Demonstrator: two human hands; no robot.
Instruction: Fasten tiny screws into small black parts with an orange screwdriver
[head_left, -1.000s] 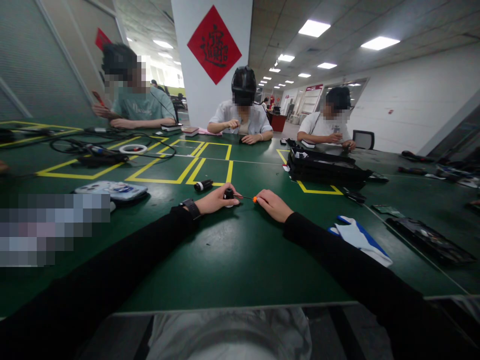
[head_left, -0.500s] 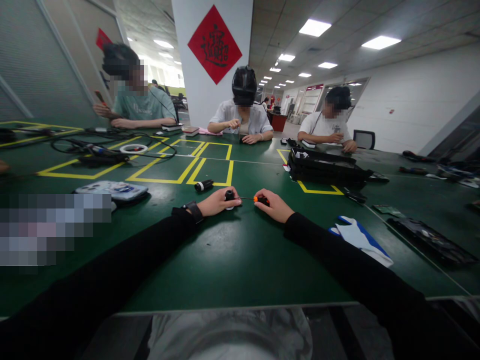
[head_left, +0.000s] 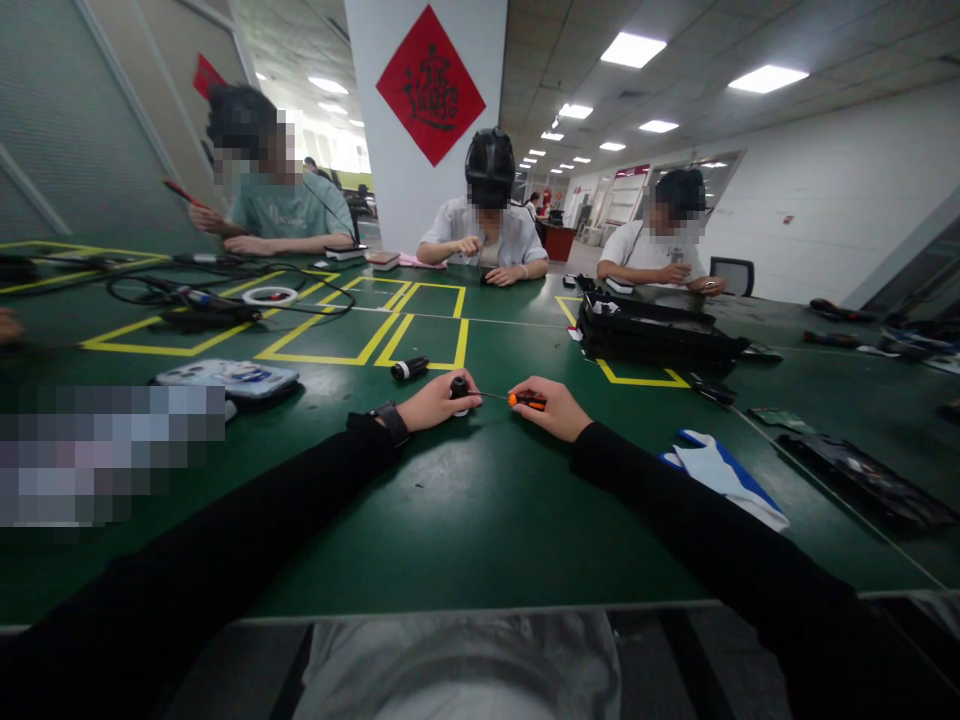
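Observation:
My left hand [head_left: 436, 402] is closed around a small black cylindrical part [head_left: 459, 388] with a pale lower end, just above the green table. A screwdriver [head_left: 531, 401] with an orange-and-black handle lies in the closed fingers of my right hand [head_left: 556, 408]. Its thin shaft points left and reaches the black part; my left fingers hide whether the tip sits in it. Behind my left hand, a second black cylinder [head_left: 409, 369] with a white band rests on its side.
To the left lies a patterned case [head_left: 229, 380], with coiled black cables [head_left: 202, 300] behind it. A stack of black housings [head_left: 652, 335] stands at the back right. Nearer are a blue-and-white cloth [head_left: 724, 478] and a black circuit assembly [head_left: 862, 478]. Several people sit opposite.
The screwdriver handle has turned a little in my right fingers, showing more orange. My left hand still holds the black part in nearly the same place.

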